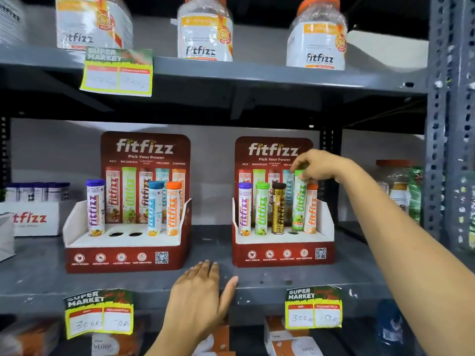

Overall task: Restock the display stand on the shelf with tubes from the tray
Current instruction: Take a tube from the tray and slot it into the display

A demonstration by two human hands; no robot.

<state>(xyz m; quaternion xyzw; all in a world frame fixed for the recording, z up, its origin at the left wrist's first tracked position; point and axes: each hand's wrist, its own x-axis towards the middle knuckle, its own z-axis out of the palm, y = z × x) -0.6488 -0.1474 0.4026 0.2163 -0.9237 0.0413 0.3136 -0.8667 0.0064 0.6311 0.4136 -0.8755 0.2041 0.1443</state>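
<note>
Two red fitfizz display stands sit on the middle shelf. The right stand [282, 255] carries purple, green, black-gold and orange tubes upright. My right hand [320, 165] grips the cap of a green-capped tube [299, 201], which stands slightly tilted over the fourth hole, its base just above the stand's white deck. The left stand [123, 258] holds a purple tube [95, 206], a blue tube [155, 208] and an orange tube [173, 208], with two bare holes [125, 234] between them. My left hand [203, 294] rests flat on the shelf's front edge, fingers spread, holding nothing. No tray is visible.
Large fitfizz jars [205, 32] stand on the shelf above. A white fitfizz box [33, 218] with small bottles sits at the far left. A jar [398, 186] is at the right, beside the perforated steel post [442, 124]. Price tags [313, 308] hang from the shelf edges.
</note>
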